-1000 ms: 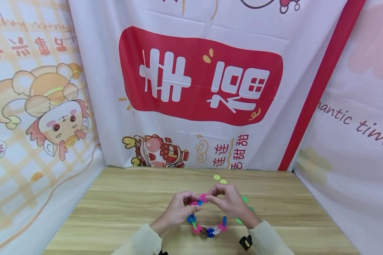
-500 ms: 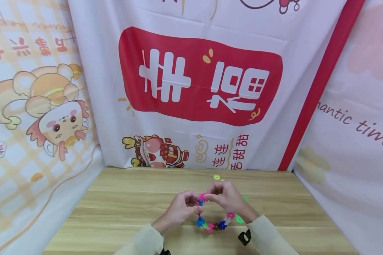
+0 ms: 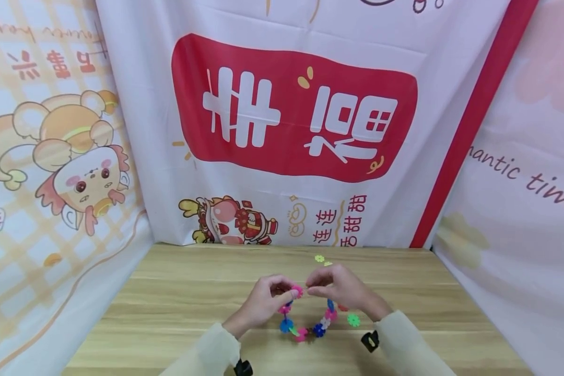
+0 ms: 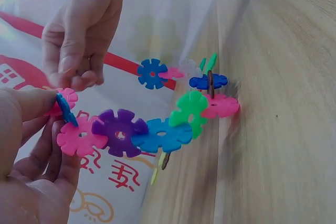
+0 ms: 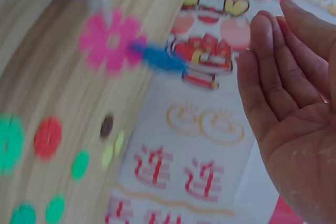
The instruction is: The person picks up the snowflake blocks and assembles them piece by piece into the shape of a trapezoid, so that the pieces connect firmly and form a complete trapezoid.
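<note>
My left hand (image 3: 259,304) pinches the pink end disc (image 3: 297,291) of a chain of slotted plastic snowflake discs. From there the chain curves down and round: in the left wrist view a purple disc (image 4: 119,132), a light-blue disc (image 4: 163,136) and a green disc (image 4: 190,113) follow one another. Its free end, a blue disc (image 4: 152,74), stands up on the far side of the loop, apart from the pinched end. My right hand (image 3: 345,289) is just right of the pink end disc, fingers loosely bent; the right wrist view shows its palm (image 5: 294,145) with nothing in it.
Loose discs lie on the wooden table (image 3: 178,303): a green disc (image 3: 353,319) and a red disc (image 5: 48,137) right of the chain, yellow discs (image 3: 319,258) farther back. Printed cloth (image 3: 291,115) hangs behind the table and on both sides.
My right hand has let go of the pink end disc and drawn slightly right. The hanging chain swung right, then back left. My left hand keeps its pinch.
</note>
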Available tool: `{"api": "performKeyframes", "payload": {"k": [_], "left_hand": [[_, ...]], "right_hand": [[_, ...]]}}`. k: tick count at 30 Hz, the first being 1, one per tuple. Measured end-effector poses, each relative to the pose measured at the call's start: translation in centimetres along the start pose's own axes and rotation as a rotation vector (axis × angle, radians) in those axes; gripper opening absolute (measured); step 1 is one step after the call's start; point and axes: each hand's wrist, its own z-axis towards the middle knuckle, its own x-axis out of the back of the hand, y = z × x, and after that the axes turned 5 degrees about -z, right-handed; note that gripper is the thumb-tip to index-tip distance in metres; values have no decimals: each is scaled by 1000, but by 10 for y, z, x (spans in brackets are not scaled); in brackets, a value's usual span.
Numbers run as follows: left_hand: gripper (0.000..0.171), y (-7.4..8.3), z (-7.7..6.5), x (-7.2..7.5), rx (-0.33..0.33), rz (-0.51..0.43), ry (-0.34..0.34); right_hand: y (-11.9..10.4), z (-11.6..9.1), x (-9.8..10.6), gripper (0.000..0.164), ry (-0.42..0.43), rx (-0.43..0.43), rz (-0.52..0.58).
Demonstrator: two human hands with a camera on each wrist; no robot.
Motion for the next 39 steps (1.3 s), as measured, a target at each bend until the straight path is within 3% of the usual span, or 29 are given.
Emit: {"api": "performKeyframes", "payload": {"k": [9,14,19,27,34,39], "left_hand": [[18,5,-6,8,21,-5,19],[18,6,-7,12,19,-14,20],[18,6,-8,11,34,-31,15],[18,8,-11,7,44,-40,10],[19,5,-10,7,45,-33,9],[19,6,-11,8,37,-26,13]], "right_hand": [[47,-48,30,10,-13,-178,-169],[72,-68,21,17,-79,-230,-222],[88,-77,5,20,-79,-230,-210],[95,-80,-1,18,-77,-240,-199],[95,-79,3,16,-79,-325,-171],[82,-73,14,11,-59,-249,-134]]}}
